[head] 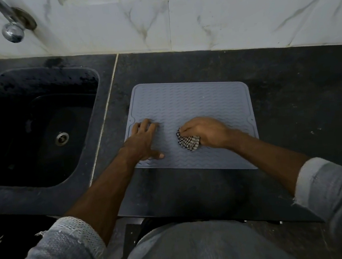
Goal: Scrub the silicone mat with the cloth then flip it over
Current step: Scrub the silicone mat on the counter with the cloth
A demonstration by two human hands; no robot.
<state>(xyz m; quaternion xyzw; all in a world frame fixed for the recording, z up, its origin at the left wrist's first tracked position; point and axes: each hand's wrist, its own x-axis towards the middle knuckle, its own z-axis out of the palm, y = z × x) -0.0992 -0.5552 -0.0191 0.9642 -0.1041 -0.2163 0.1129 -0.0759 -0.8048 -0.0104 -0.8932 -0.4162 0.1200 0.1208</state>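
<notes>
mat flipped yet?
No, the mat lies ridged side up on the counter, left hand pinning it, right hand holding the cloth.

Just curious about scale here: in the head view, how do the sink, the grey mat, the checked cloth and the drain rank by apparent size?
Largest to smallest:
sink
grey mat, not far behind the sink
checked cloth, partly hidden under the right hand
drain
</notes>
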